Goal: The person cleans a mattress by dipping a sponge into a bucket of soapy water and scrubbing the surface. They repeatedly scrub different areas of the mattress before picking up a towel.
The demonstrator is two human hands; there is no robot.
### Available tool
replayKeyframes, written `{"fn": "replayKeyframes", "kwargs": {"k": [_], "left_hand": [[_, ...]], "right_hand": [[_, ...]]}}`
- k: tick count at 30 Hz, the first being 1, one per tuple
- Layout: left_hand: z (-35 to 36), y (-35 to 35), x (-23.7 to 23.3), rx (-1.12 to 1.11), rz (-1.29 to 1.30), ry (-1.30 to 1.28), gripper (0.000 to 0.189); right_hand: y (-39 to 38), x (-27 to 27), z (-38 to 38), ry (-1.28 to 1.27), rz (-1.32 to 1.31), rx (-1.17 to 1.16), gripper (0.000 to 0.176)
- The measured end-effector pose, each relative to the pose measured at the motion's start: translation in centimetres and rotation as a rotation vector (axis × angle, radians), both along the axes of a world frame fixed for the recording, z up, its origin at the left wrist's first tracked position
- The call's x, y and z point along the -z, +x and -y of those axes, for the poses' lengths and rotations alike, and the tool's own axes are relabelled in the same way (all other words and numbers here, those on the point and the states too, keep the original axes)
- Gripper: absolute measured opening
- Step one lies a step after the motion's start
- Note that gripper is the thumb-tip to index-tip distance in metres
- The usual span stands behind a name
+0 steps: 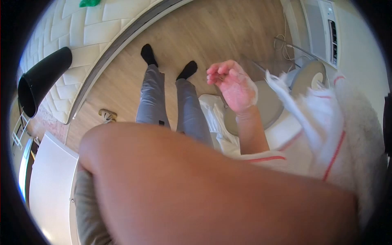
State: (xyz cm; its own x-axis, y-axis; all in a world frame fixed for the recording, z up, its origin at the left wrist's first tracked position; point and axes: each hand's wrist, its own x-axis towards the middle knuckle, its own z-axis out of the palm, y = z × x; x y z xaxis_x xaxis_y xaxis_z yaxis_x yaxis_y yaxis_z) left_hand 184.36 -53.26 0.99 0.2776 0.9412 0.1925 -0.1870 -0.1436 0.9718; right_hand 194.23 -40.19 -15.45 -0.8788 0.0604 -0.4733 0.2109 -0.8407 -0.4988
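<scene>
My right hand (234, 87) is raised over the floor, palm toward me. Its fingers are loosely bent and apart, with nothing visible in them. Just right of it hangs a white cloth (322, 118) with red stripes and a frayed edge; part of the right forearm is hidden behind cloth. My left arm crosses the foreground from the bent elbow at the left to the lower right, and my left hand is out of view. White crumpled material (214, 114) lies beside my grey-trousered legs (153, 96).
A grey rounded seat (265, 102) is beyond my right hand. Cables (281, 47) lie near the wall. A black hollow cylinder (45, 81) is at the left, by a white padded surface (108, 32). A shoe (107, 114) rests on the floor. A white panel (53, 183) stands lower left.
</scene>
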Motion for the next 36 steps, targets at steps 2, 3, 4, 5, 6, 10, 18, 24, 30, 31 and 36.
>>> {"fn": "replayKeyframes", "kwargs": {"k": [2,3,4,5,6,10,18,24,30,31,36], "left_hand": [[-0.4,-0.3,0.0,-0.026,0.002,0.007,0.028],[-0.9,-0.5,0.4,-0.032,-0.007,0.014,0.028],[-1.3,-0.8,0.9,-0.044,-0.029,0.016,0.028],[-2.1,-0.9,1.0,-0.045,-0.054,0.015,0.028],[-2.7,-1.3,1.4,-0.044,-0.073,0.009,0.028],[-3.0,-1.5,1.3,-0.037,-0.118,0.006,0.028],[-1.5,-1.7,0.3,0.093,-0.160,0.007,0.028],[-2.3,-1.5,0.8,0.065,-0.195,0.010,0.028],[-2.6,-1.1,0.8,0.052,-0.150,-0.002,0.028],[-2.7,-1.1,0.6,0.060,-0.138,-0.015,0.028],[-2.9,-1.6,0.5,0.126,-0.175,-0.004,0.028]], "right_hand": [[0.4,0.1,0.1,0.001,0.005,0.000,0.026],[0.3,0.2,0.0,0.023,0.013,0.002,0.026],[0.4,0.0,-0.3,0.035,0.013,-0.003,0.026],[1.1,-0.5,-0.4,0.039,0.019,-0.014,0.025],[1.8,-0.7,-0.3,0.030,0.043,-0.021,0.025],[2.9,-0.9,1.2,-0.039,0.097,-0.069,0.023],[0.3,-1.0,1.6,-0.024,0.082,-0.058,0.019],[1.8,2.5,2.8,-0.026,0.126,-0.013,0.018],[1.4,1.0,2.0,-0.038,0.113,-0.010,0.018],[1.5,1.0,1.9,-0.050,0.117,-0.001,0.018],[1.9,1.1,1.6,-0.036,0.134,-0.007,0.017]]}}
